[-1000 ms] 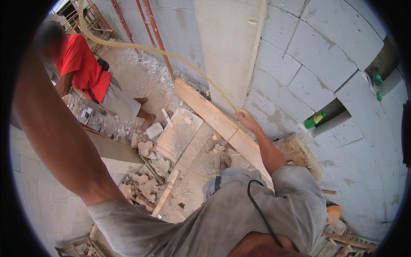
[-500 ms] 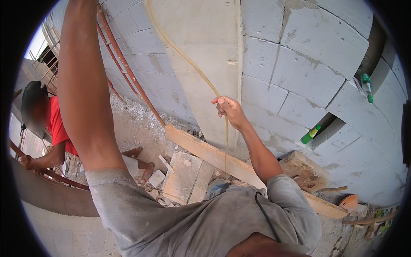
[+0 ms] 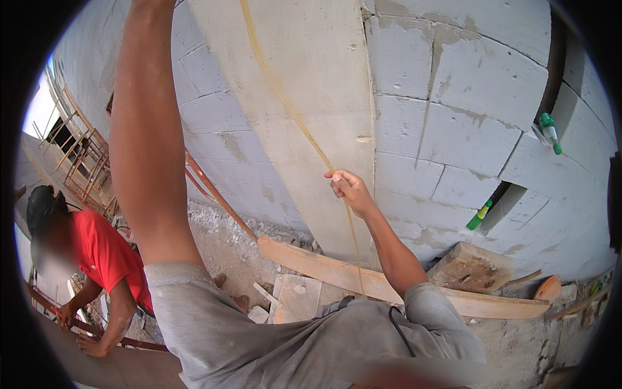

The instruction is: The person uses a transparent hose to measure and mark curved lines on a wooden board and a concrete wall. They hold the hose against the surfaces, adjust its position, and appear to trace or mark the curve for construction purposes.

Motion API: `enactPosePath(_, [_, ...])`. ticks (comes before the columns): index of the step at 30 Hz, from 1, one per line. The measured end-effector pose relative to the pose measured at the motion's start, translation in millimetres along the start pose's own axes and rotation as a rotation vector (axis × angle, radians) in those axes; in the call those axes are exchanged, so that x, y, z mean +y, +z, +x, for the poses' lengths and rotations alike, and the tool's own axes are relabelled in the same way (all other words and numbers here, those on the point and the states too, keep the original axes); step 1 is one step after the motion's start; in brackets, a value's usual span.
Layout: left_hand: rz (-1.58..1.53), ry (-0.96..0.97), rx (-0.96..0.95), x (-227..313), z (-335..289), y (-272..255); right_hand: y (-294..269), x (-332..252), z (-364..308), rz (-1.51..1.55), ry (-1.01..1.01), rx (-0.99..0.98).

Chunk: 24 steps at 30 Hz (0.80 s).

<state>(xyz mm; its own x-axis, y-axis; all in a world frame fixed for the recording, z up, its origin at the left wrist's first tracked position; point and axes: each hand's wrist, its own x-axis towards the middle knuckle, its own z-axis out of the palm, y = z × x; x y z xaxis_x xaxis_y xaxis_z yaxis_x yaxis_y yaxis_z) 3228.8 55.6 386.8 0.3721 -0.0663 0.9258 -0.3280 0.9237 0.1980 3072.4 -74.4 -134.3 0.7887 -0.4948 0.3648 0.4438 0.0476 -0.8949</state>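
My right hand (image 3: 352,189) pinches a thin, yellowish see-through hose (image 3: 293,111) in front of a smooth concrete column (image 3: 311,39). Above the hand the hose runs up and leftward out of the picture. Its lower part hangs down past a long wooden plank (image 3: 330,264) in front of my body. My left arm (image 3: 152,129) is stretched straight up along the left, and its hand lies beyond the top edge, out of sight.
Pale block walls (image 3: 486,84) flank the column. Two green bottles (image 3: 479,215) rest in wall gaps at the right. A reddish metal pole (image 3: 220,198) leans at the left. Nearby, a co-worker in a red shirt (image 3: 110,249) bends over a ledge. Rubble and slabs (image 3: 295,298) lie below.
The view has shifted, so wall and plank appear moved. My right hand keeps its pinch on the hose. More of the co-worker shows, with both hands now visible at the ledge.
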Motion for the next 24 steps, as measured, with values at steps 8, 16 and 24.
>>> enactPosePath(8, [-0.276, -0.371, -0.082, -26.8, -3.0, -2.5, 31.9, -68.2, 40.0, -0.123, -0.184, 0.009])
enactPosePath(16, [-0.374, -0.394, -0.356, -58.9, 0.1, -37.4, 58.7, -75.7, 60.2, -0.095, -0.170, 0.067])
enactPosePath(24, [0.075, -0.242, -0.503, -68.6, 16.7, -57.4, 63.0, -72.4, 53.3, -0.098, -0.175, 0.170])
